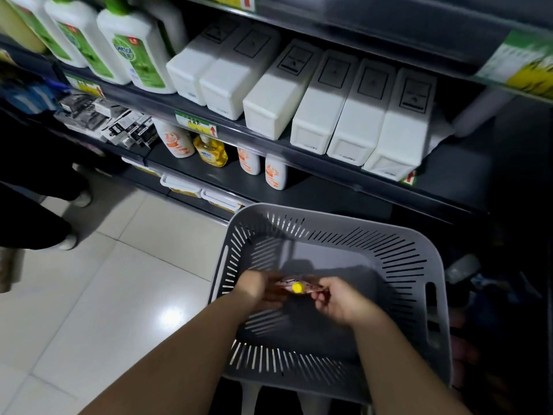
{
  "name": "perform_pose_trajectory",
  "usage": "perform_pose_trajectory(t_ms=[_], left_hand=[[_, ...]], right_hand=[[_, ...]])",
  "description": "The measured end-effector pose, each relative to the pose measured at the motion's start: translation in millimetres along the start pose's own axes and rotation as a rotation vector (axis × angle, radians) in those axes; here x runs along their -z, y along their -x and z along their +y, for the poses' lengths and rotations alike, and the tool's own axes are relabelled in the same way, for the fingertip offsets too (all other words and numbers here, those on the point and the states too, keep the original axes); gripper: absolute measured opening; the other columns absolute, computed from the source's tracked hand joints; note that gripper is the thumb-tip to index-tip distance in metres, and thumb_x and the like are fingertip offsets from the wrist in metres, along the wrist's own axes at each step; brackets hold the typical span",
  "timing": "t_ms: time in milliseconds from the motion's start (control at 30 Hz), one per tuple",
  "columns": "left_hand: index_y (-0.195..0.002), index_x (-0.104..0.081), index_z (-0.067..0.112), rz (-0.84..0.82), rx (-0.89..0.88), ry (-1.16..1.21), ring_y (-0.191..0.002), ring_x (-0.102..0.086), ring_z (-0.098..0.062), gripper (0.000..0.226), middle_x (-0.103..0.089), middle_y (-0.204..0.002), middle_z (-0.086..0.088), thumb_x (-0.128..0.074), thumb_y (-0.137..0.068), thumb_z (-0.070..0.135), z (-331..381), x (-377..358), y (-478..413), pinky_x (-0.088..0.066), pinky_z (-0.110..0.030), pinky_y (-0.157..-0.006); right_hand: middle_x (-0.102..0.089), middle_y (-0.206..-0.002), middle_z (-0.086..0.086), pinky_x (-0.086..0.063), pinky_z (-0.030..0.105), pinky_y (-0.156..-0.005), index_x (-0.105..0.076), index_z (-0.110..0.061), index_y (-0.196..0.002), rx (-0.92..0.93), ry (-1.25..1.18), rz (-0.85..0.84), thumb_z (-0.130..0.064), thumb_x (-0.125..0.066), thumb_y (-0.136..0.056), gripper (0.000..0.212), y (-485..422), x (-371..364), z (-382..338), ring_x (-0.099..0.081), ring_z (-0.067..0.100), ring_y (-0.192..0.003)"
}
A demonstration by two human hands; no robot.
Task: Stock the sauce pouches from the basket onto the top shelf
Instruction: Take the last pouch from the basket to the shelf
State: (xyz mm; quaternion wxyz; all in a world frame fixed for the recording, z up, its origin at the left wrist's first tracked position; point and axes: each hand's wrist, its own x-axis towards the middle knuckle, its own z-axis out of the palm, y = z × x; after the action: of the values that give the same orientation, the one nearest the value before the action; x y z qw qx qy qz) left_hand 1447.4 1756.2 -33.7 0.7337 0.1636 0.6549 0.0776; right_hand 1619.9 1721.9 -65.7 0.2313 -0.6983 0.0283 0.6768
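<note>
**One Sauce Pouch Held in Both Hands, Low in the Basket**

Location. The sauce pouch (287, 286) is in the lower centre of the frame. It is held between the two hands, just above the floor of the grey basket (419, 265). It reads as a small, flat, reddish packet with a yellow cap (297, 287) near its middle. Motion blur obscures its print and edges. No other pouch can be made out in the basket.

Hands. The left hand (258, 290) has its fingers curled round the pouch's left end. The right hand (339, 299) pinches the right end between thumb and curled fingers. Blur prevents counting the fingers in contact.

Handling assessment. The pouch is judged light and soft-walled, with a smooth film likely to slip. Its contents probably shift, so the body would sag if held by one corner. The cap and its spout appear to be the only stiff part. The recommended hold is across the body just beside the cap, or on the spout itself, with moderate pressure. Hard squeezing of the belly risks stressing the seams. One hand appears sufficient for carrying.

Destination. Shelving fills the upper half of the frame. One tier holds white boxes (329, 109) and green-labelled bottles (137, 52). Only the front edge of a higher shelf (374, 40) shows at the upper right. Its surface is out of view, so free space there cannot be confirmed.
</note>
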Motion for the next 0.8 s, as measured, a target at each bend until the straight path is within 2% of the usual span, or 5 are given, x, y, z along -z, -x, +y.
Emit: perform_pose_trajectory(t_ms=[200,300,433,533,800], left_hand=[[-0.131,-0.048,-0.013,-0.035,-0.243,-0.141,-0.072,-0.063,-0.012,0.051,-0.066,-0.100,-0.020,-0.036,-0.086,-0.031,-5,-5,-12,-0.048,-0.014,-0.054],[-0.137,-0.045,-0.008,-0.054,-0.371,-0.231,-0.103,-0.058,-0.020,0.065,-0.060,-0.128,-0.027,-0.059,-0.077,-0.029,-4,-9,-25,-0.052,-0.025,-0.086],[-0.131,-0.056,0.012,0.015,-0.459,-0.571,-0.103,-0.057,-0.011,0.053,-0.064,-0.112,0.001,-0.076,-0.083,0.008,4,-16,-43,-0.040,-0.003,-0.078],[-0.124,-0.060,0.009,0.073,-0.497,-0.651,-0.104,-0.062,-0.017,0.041,-0.068,-0.115,-0.005,-0.073,-0.086,0.013,7,-19,-53,-0.043,-0.017,-0.086],[-0.079,-0.059,0.004,-0.064,-0.496,-0.143,-0.062,-0.053,-0.019,0.012,-0.064,-0.063,-0.004,-0.064,-0.090,0.000,23,-24,-21,-0.047,-0.024,-0.058]], right_hand=[[-0.067,-0.072,0.025,-0.061,0.042,-0.057,-0.059,0.006,-0.094,0.033,-0.369,-0.113,-0.030,-0.024,-0.100,0.050,-4,14,-2,-0.058,0.031,-0.065],[-0.075,-0.087,0.021,-0.053,0.046,-0.082,-0.062,-0.002,-0.098,0.074,-0.258,-0.215,-0.016,-0.025,-0.090,0.041,-8,18,4,-0.064,0.033,-0.083],[-0.077,-0.083,0.003,-0.056,0.025,-0.069,-0.067,-0.009,-0.092,0.317,0.049,-0.096,0.003,-0.049,-0.096,0.023,-16,12,11,-0.066,0.020,-0.079],[-0.070,-0.093,0.000,-0.045,0.001,-0.061,-0.074,-0.003,-0.104,0.589,0.346,0.128,-0.004,-0.076,-0.082,0.022,-24,14,6,-0.062,0.013,-0.084],[-0.078,-0.091,-0.003,-0.056,0.019,-0.069,-0.076,-0.020,-0.085,0.544,0.113,0.037,-0.013,-0.073,-0.086,0.008,12,32,-5,-0.073,0.008,-0.080]])
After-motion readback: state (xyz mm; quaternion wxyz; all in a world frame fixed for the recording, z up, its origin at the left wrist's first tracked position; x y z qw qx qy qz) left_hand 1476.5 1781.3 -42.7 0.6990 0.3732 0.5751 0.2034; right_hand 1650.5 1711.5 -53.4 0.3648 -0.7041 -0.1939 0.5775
